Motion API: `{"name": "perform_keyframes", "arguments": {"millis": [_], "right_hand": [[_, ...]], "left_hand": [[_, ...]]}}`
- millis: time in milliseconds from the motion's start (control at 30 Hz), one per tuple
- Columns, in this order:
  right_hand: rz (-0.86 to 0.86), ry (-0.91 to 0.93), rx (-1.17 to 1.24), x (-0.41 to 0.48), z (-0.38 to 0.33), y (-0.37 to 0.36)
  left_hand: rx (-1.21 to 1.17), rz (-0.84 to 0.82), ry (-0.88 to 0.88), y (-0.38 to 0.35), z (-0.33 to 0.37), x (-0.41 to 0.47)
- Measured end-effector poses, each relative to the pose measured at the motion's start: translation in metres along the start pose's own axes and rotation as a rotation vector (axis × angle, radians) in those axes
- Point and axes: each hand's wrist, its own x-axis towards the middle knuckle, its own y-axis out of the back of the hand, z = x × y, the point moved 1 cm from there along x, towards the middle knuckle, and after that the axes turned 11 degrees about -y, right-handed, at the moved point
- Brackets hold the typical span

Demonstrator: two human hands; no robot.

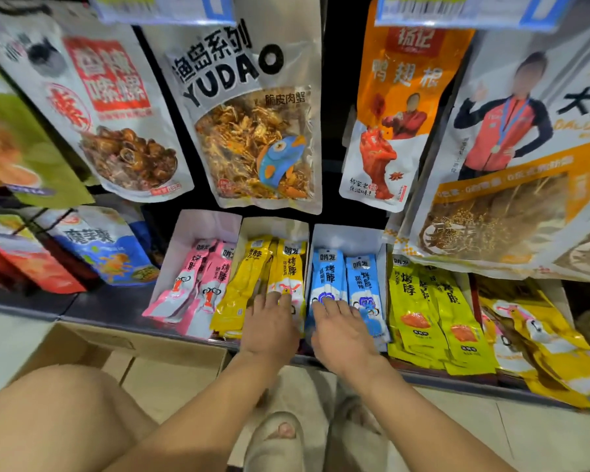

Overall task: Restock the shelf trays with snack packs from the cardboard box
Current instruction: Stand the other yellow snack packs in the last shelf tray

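Three white trays stand side by side on the shelf (109,304), at 6 o'clock from centre.

- Left tray (198,226): two pink packs (191,281) visible.
- Middle tray (273,228): two yellow packs (246,284) on top.
- Right tray (348,236): two blue packs (365,284) on top.

The left hand (269,325) lies flat on the yellow packs with its fingers straight and grips nothing. The right hand (341,332) lies flat on the blue packs with its fingers spread and grips nothing.

One box (92,342) sits on the floor at 8 o'clock. Two lime packs (413,301) show their faces at 4 o'clock, just beside the right tray.
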Motion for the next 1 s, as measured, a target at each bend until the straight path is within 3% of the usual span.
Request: {"name": "perform_keyframes", "arguments": {"millis": [233, 600, 867, 1000], "right_hand": [[0.009, 0.094, 0.134, 0.008, -0.048, -0.003], [-0.062, 0.06, 0.066, 0.039, -0.069, -0.037], [-0.023, 0.012, 0.141, 0.048, -0.072, -0.036], [-0.016, -0.006, 0.156, 0.049, -0.073, -0.034]], "left_hand": [[-0.082, -0.024, 0.268, 0.017, -0.056, -0.029], [-0.218, -0.019, 0.35, -0.017, -0.081, 0.005], [-0.325, 0.108, 0.298, -0.016, -0.098, 0.013], [-0.429, 0.21, 0.398, 0.002, -0.107, 0.005]]}}
